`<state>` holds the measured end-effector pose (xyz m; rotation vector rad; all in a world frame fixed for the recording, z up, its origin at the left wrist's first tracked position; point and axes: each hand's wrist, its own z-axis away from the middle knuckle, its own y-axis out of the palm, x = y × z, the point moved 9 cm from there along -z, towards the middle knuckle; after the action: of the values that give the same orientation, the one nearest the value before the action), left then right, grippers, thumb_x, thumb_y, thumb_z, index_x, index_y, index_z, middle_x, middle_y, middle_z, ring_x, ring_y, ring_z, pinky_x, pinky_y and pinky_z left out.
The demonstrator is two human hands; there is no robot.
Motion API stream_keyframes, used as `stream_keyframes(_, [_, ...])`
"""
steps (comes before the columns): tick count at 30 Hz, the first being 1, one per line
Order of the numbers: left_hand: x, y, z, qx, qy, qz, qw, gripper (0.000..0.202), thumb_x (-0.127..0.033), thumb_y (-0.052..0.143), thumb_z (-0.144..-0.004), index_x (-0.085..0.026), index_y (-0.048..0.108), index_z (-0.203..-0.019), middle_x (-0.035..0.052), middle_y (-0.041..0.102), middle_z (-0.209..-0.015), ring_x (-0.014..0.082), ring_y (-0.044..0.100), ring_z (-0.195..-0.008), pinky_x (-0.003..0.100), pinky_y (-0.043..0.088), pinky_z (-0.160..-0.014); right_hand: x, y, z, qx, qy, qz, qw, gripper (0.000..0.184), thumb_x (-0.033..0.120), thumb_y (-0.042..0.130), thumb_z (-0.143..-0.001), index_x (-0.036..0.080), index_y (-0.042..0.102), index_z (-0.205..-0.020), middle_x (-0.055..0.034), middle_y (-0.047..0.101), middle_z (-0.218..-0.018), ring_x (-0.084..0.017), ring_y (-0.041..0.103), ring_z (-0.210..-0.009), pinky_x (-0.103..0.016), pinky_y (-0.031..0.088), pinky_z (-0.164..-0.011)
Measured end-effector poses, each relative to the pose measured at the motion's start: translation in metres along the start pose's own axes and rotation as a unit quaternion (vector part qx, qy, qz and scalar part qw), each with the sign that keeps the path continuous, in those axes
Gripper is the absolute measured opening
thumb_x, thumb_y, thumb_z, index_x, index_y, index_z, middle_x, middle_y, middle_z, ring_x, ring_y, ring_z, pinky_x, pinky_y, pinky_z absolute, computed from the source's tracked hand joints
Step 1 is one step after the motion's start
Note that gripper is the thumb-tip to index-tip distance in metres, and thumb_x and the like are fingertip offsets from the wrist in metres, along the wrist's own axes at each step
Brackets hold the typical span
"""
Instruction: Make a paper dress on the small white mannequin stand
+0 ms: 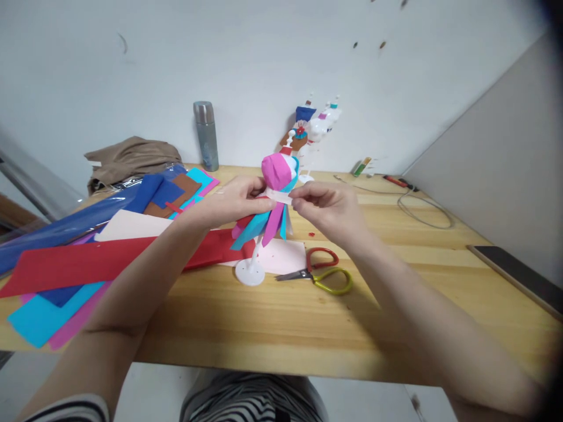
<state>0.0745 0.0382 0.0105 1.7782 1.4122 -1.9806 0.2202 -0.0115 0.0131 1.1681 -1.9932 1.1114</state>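
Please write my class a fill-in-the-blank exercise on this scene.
The left hand and right hand hold a pale strip by a dress form whose base is ____.
The scissors have one red handle and one ____ handle.
The flask appears to the ____ of the brown cloth.

Answers: white; yellow; right

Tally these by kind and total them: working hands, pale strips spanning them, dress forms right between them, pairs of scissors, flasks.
Left hand and right hand: 2
Pale strip: 1
Dress form: 1
Scissors: 1
Flask: 1
Total: 6
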Motion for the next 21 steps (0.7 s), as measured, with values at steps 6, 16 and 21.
stream_keyframes(6, [-0.003,0.001,0.000,0.031,0.015,0.050,0.998,0.036,-0.044,0.075,-0.072,-0.015,0.065,-0.089,0.0028,0.065,-0.086,0.0169,0.062,-0.084,0.029,0.052,-0.077,-0.001,0.004,-0.005,0.014,-0.011,0.003,1.000,0.007,0.022,0.066,-0.072,0.026,0.069,-0.067,-0.0015,0.070,-0.069,-0.017,0.060,-0.062,-0.035,0.049,-0.060])
stream_keyframes(16, [-0.016,-0.007,0.006,-0.006,0.047,0.022,0.999,0.019,-0.030,0.068,-0.077,-0.015,0.058,-0.071,-0.0024,0.051,-0.068,0.0100,0.049,-0.066,0.023,0.039,-0.060,-0.001,0.013,-0.004,0.019,-0.007,-0.013,1.000,0.008,0.018,0.065,-0.070,0.025,0.070,-0.071,-0.0007,0.070,-0.068,-0.016,0.061,-0.060,-0.034,0.051,-0.058])
stream_keyframes(21, [-0.011,-0.010,0.004,-0.012,0.028,0.032,0.999,0.020,-0.024,0.067,-0.075,-0.017,0.051,-0.065,-0.0031,0.047,-0.064,0.0088,0.044,-0.060,0.023,0.033,-0.054,0.007,0.016,-0.006,0.045,-0.010,0.007,0.999,0.013,0.015,0.063,-0.070,0.025,0.071,-0.071,0.0001,0.070,-0.068,-0.017,0.062,-0.061,-0.034,0.051,-0.060])
